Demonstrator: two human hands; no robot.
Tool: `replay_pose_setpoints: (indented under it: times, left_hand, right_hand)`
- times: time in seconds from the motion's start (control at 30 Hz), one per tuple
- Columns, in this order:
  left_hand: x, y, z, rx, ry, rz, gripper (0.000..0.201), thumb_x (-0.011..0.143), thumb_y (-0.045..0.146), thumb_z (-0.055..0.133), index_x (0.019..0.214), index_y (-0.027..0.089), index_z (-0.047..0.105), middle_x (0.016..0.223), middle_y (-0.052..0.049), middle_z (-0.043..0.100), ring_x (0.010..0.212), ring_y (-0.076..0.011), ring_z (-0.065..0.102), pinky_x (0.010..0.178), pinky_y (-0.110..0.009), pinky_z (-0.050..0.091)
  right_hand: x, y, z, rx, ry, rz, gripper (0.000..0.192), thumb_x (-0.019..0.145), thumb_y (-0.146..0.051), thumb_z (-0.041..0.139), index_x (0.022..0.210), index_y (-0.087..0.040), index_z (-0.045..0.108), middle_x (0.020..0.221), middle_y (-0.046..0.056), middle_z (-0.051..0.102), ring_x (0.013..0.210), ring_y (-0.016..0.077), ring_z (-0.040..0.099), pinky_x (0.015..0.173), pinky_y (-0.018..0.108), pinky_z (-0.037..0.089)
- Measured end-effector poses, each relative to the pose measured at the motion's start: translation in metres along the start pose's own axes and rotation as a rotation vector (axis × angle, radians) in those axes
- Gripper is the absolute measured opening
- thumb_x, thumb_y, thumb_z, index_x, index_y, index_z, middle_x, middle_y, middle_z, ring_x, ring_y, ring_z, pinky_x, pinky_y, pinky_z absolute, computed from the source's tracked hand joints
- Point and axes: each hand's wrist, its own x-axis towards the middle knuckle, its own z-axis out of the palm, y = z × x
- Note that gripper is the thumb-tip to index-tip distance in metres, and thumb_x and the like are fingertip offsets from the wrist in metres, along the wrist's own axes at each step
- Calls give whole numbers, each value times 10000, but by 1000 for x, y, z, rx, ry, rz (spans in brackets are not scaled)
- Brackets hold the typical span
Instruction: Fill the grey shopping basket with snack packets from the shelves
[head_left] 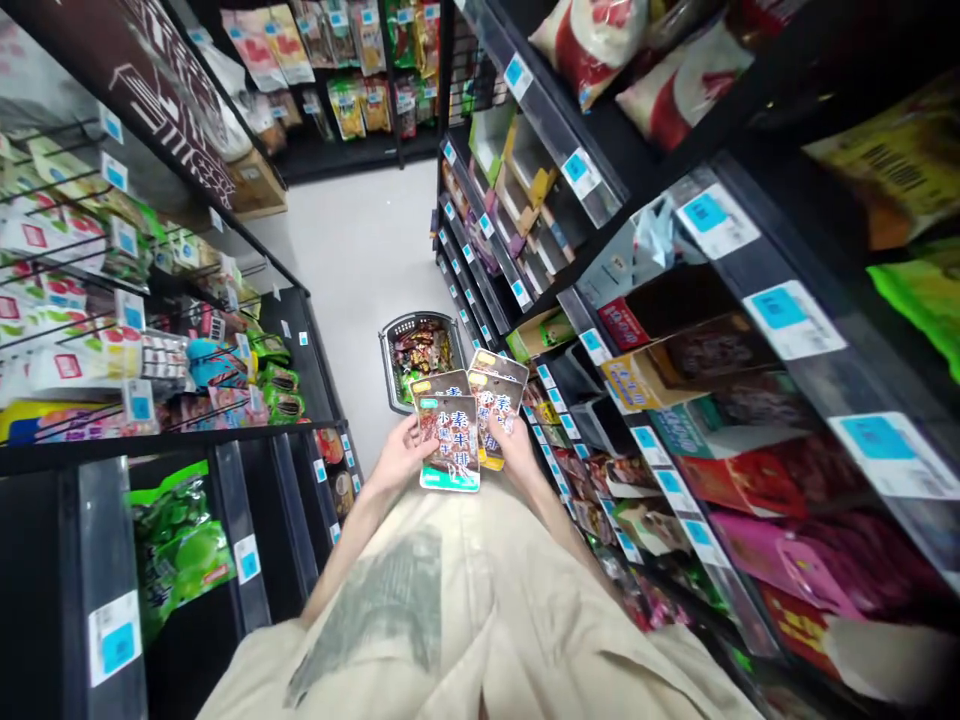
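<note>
My left hand (pixel 403 450) is closed on snack packets, its thumb across the front of a dark packet with a teal lower edge (pixel 456 462). Another packet with a yellow label (pixel 439 384) shows behind that one. More dark packets with yellow trim (pixel 491 392) are pinched in my right hand (pixel 514 448), overlapping like a fan. Both sets meet in front of my waist, their printed fronts facing me. Beyond them, a dark shopping basket (pixel 388 365) filled with small wrapped snacks stands on the floor.
Shelves (pixel 555 180) with snack boxes and price tags rise close on my right. On the left are hanging racks of bagged goods (pixel 67 330) and a bin holding a green bag (pixel 184 550). Pale floor (pixel 360 230) runs ahead to a rear display of packets (pixel 360 105).
</note>
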Motion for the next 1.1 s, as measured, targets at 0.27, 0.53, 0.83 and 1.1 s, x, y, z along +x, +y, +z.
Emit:
replay_pose_setpoints:
  times: [0.27,0.53,0.83,1.1]
  left_hand:
    - [-1,38,-28,41,-170,-36,841,665,445,951,1378,172,599,1270,-160,744,1150,-331,729,1011,-457,584]
    - [9,61,-61,-119,-327,-151,860,714,285,937,1464,232,520,1294,-121,741,1160,-299,727,1058,-449,558]
    - [25,64,-85,11,-270,-220,579,716,466,933,1141,171,673,1104,-105,784,955,-259,761,903,-397,607]
    - [31,61,-82,175,-310,-137,571,750,441,909,1198,168,684,1185,-109,775,1027,-263,746,896,-354,596]
  right_hand:
    - [-15,4,27,137,109,58,478,659,-484,925,1042,-269,736,1062,49,815,980,280,786,920,432,645]
    - [-20,-8,48,397,229,70,426,636,-516,913,896,-239,722,897,21,807,943,292,777,869,430,650]
    - [-34,-2,71,292,305,-104,443,674,-448,943,1014,-252,737,977,18,806,851,224,749,841,396,628]
    - [-26,13,88,129,413,-146,474,692,-580,893,947,-215,732,910,37,797,840,231,730,832,371,594]
